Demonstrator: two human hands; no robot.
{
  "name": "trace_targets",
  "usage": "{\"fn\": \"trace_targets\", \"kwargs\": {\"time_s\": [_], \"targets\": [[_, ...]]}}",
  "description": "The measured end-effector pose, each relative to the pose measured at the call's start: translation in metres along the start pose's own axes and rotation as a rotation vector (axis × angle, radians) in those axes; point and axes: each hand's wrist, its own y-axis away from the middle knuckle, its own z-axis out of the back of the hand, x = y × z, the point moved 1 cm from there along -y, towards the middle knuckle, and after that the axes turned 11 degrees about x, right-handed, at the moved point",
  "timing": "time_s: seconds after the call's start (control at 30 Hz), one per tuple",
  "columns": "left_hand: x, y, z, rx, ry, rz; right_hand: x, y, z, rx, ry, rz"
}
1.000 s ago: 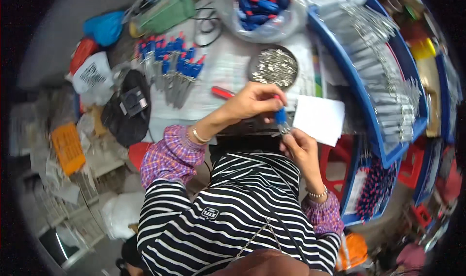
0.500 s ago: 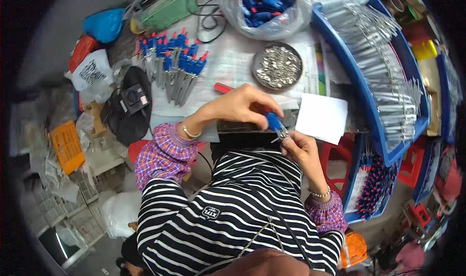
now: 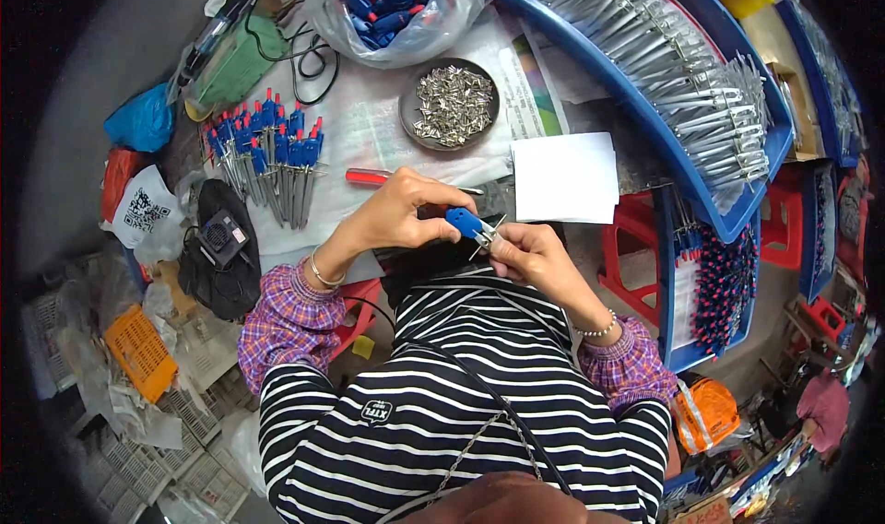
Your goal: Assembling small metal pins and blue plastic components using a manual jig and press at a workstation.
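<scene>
My left hand (image 3: 406, 212) is closed, its thumb and forefinger at the blue plastic end of a small part with thin metal prongs (image 3: 468, 223). The fingers of my right hand (image 3: 527, 253) pinch the metal end of the same part, in front of my body. Just beyond my left hand is a screwdriver with a red handle (image 3: 367, 176), its shaft partly hidden behind that hand. A dark round bowl (image 3: 407, 118) of small shiny metal pieces stands farther off. White paper (image 3: 564, 177) lies beyond my right hand.
Blue-and-red-ended metal pieces (image 3: 267, 155) lie in rows at left. A clear plastic bag (image 3: 323, 17) of blue parts stands at the back. A blue tray (image 3: 636, 123) of long metal pieces is at right; a lower blue tray (image 3: 666, 289) and red stools (image 3: 631, 257) are below.
The view has shifted, so the table things appear farther left and higher. Both hands stay at the blue part, which now lies flatter, with more of its blue end showing.
</scene>
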Motion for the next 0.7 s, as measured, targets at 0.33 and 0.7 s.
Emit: {"fn": "trace_targets", "kwargs": {"time_s": [0.33,0.7], "targets": [[-0.004,-0.004,-0.008,0.012,-0.002,0.038,-0.008,0.002,0.001,0.029,-0.016,-0.002],[0.005,-0.003,-0.011,-0.023,0.007,0.049,-0.011,0.001,-0.001,0.029,-0.019,0.012]]}}
